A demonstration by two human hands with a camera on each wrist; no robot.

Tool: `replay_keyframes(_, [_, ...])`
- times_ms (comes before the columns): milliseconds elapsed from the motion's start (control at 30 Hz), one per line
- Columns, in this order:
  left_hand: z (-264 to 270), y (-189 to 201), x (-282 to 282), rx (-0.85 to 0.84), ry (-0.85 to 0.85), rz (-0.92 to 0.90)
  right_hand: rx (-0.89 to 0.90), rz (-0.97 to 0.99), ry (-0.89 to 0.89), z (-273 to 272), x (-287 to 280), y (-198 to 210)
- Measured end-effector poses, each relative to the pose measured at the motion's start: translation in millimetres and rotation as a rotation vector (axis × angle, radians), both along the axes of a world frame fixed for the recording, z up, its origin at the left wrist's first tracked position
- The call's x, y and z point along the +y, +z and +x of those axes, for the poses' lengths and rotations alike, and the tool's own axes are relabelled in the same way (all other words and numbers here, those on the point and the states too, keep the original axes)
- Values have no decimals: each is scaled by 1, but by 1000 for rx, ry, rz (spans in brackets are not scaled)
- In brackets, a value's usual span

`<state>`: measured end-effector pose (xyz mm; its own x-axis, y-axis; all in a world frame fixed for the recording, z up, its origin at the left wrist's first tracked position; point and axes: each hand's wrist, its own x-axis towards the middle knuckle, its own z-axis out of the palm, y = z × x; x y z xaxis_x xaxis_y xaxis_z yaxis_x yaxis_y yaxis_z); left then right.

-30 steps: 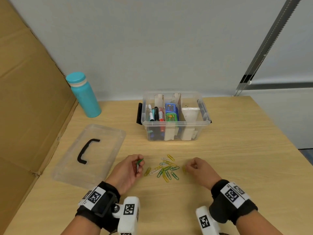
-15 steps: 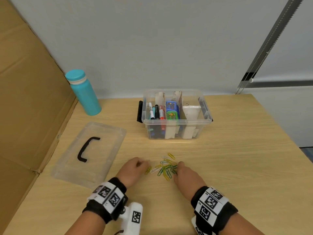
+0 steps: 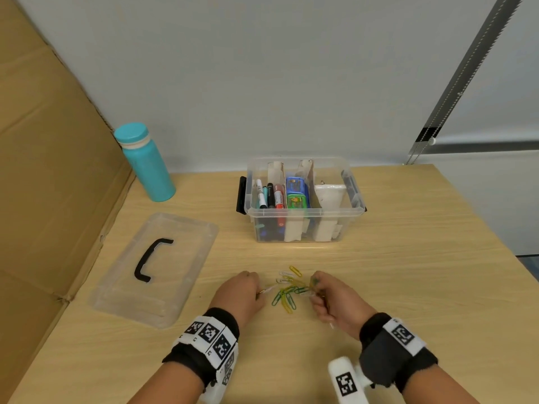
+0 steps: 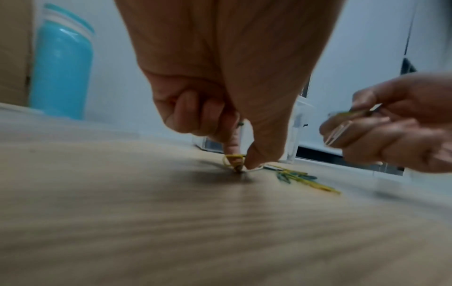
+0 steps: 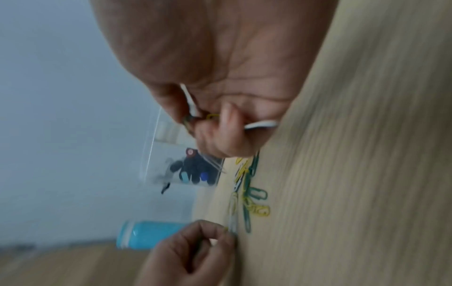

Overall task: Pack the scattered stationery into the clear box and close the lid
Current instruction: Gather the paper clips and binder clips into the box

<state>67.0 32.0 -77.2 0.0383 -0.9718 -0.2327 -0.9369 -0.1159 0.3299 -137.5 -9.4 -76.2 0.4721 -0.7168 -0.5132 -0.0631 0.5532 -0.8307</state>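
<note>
Paper clips [image 3: 287, 290]: a loose heap of yellow, green and white clips is laid on the tabletop [image 3: 408, 258], between the two hands and touching both grips.

Left hand [image 3: 243, 293]: its grip is closed in a pinch. In the left wrist view a yellow clip [image 4: 233, 159] is seen pressed to the tabletop between thumb and forefinger, at the left edge of the heap; the other fingers [image 4: 188, 114] are curled into the palm.

Right hand [image 3: 331, 301]: its grip is clenched round a small bunch of gathered clips [image 5: 212, 117], white, yellow and green ends being shown between the curled fingers in the right wrist view. The hand is held just at the right edge of the heap, with the remaining clips lying directly ahead of the fingertips.

Clear box [image 3: 304, 212]: set on the tabletop beyond both grips, well apart from them, lid off. Markers [image 3: 269, 195] are stored in its left compartment, small coloured items in the middle one, a white item in the right one.

Lid [image 3: 186, 258]: laid flat with its black handle up, to the left of the left grip and apart from it.

Teal bottle [image 3: 145, 164]: stood upright beyond the lid, against a cardboard sheet [image 3: 43, 170].
</note>
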Motion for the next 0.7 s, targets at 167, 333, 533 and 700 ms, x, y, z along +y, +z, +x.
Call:
replay_keyframes(167, [13, -8, -4, 235, -18, -11, -408, 184, -213, -6, -3, -8])
replay_keyframes(333, [25, -4, 2, 708, 94, 46, -241, 165, -219, 4, -6, -15])
replay_keyframes(533, [25, -3, 4, 1507, 468, 188, 309, -264, 14, 9, -8, -12])
replay_keyframes(700, [24, -4, 1, 1830, 476, 249, 811, -686, 393, 24, -7, -7])
